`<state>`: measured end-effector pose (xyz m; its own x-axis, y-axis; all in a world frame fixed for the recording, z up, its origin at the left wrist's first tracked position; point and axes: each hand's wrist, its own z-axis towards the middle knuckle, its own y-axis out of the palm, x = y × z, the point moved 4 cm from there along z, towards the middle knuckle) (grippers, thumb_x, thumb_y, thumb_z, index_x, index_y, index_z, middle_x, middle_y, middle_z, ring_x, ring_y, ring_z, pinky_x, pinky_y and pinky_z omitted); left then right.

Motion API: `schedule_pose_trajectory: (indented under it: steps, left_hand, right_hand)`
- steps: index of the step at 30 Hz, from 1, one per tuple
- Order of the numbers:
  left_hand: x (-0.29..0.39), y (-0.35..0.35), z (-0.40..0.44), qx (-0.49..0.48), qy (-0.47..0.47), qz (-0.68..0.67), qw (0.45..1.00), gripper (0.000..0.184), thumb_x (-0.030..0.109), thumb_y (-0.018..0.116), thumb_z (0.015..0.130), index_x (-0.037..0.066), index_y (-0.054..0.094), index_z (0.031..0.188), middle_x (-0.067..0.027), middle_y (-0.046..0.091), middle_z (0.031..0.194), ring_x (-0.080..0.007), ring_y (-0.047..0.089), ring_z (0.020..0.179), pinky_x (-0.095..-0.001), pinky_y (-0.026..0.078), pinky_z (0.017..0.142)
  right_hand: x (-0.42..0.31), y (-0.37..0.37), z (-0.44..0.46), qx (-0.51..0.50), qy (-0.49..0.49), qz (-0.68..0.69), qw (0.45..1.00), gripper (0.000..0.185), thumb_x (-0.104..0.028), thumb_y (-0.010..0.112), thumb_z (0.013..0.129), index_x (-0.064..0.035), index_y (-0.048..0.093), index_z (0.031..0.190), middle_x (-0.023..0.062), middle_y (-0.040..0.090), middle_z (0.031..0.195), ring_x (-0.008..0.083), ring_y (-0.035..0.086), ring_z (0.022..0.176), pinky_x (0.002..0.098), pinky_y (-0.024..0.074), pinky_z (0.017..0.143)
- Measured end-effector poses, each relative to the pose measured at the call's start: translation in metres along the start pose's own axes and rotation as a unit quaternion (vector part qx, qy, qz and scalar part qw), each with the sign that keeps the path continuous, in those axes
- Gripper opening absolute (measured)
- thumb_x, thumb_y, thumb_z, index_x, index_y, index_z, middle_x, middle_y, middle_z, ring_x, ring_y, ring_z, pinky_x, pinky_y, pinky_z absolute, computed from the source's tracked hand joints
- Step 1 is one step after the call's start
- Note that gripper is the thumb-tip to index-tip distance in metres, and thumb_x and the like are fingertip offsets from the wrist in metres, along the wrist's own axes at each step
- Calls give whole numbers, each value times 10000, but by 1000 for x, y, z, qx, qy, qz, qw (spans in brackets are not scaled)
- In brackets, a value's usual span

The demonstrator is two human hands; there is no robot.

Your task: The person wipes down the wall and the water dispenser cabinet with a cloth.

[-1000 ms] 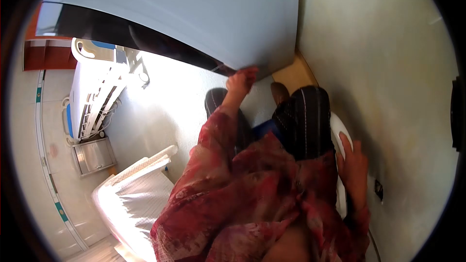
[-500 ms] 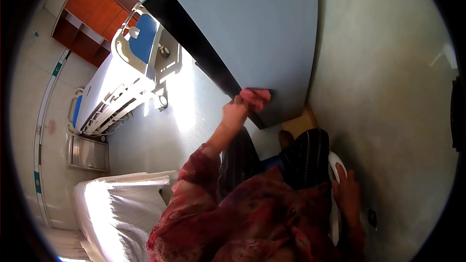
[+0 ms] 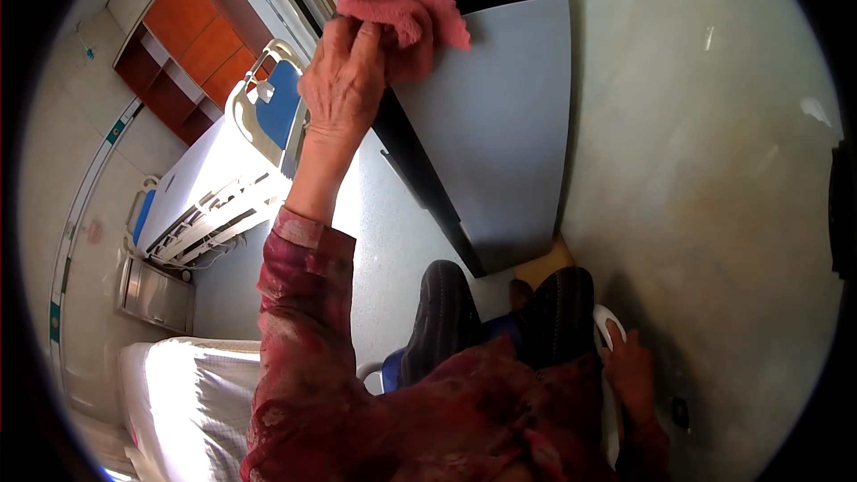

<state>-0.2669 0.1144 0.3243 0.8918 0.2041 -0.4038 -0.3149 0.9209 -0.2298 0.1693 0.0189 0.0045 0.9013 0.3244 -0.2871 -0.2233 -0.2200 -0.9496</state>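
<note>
A crumpled pink cloth [image 3: 406,22] is gripped in my left hand [image 3: 344,80], which is raised near the upper front edge of a grey cabinet-like appliance [image 3: 500,116] with black trim. The cloth lies against the upper part of its grey side panel. Low on the right, my right hand [image 3: 630,370] is closed on a white curved armrest [image 3: 610,326] beside my dark-trousered leg.
On the left are a hospital bed [image 3: 192,178] with a blue and cream end board, a metal cabinet [image 3: 156,295] and a white-covered bed [image 3: 192,402]. Orange-brown shelving [image 3: 192,27] stands beyond. A pale wall [image 3: 714,170] runs along the right.
My left hand has risen with the pink cloth from the appliance's lower corner to near its top. The view has tilted up, showing the appliance's top edge. My right hand stays at the armrest.
</note>
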Motion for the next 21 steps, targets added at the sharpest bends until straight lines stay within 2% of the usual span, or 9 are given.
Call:
schedule_pose_trajectory:
  steps: [1,4,10,11,12,14,19,21]
  left_hand:
    - [3,3,7,6,1,-3,1000,323,124,693,821,184,654,1136,-44,554,993,-227,669,858,-365,545,616]
    - [26,17,15,1,87,-10,996,339,115,655,801,144,652,1139,-39,542,997,-197,629,802,-332,541,625]
    - [86,48,28,-19,157,-52,986,156,144,662,757,137,624,909,-18,514,942,-159,600,764,-285,554,609]
    - [95,52,33,-16,163,-57,985,133,139,661,756,134,619,882,-16,514,939,-155,603,756,-280,552,597]
    - [103,58,37,-16,166,-60,984,133,139,661,756,134,619,882,-16,514,939,-155,603,756,-280,552,597]
    - [117,71,44,-53,160,-75,983,166,126,644,813,138,618,977,-28,541,976,-196,637,789,-337,562,631]
    - [156,93,63,-31,163,-124,978,156,107,655,802,131,613,950,-44,539,971,-219,658,760,-366,563,610]
    - [173,103,75,-37,111,-160,980,168,107,671,801,115,610,957,-70,563,984,-258,678,785,-384,563,614]
  right_hand:
    - [1,-1,0,6,4,0,1000,560,-156,701,874,-166,513,1401,223,567,1042,439,653,787,510,550,681]
    - [5,3,-2,19,-1,7,1000,562,-161,708,868,-174,520,1397,225,565,1048,446,654,779,519,550,676]
    - [9,4,-4,0,13,35,999,565,-160,701,872,-181,515,1405,227,559,1061,452,651,797,537,546,695]
    - [9,5,-5,14,0,22,1000,548,-174,696,882,-166,520,1401,215,553,1034,428,652,778,512,551,684]
    - [10,6,-5,28,-13,10,999,533,-188,691,892,-151,525,1397,203,547,1008,404,652,760,487,557,672]
    - [12,10,-5,39,-15,21,999,528,-190,692,892,-149,530,1393,203,549,1009,404,653,769,492,555,675]
    - [14,4,-5,33,-2,50,998,546,-167,687,882,-167,519,1402,225,553,1055,442,650,811,529,547,712]
    - [16,5,-3,20,6,48,999,532,-169,682,886,-169,527,1395,211,557,1050,428,651,808,522,549,708]
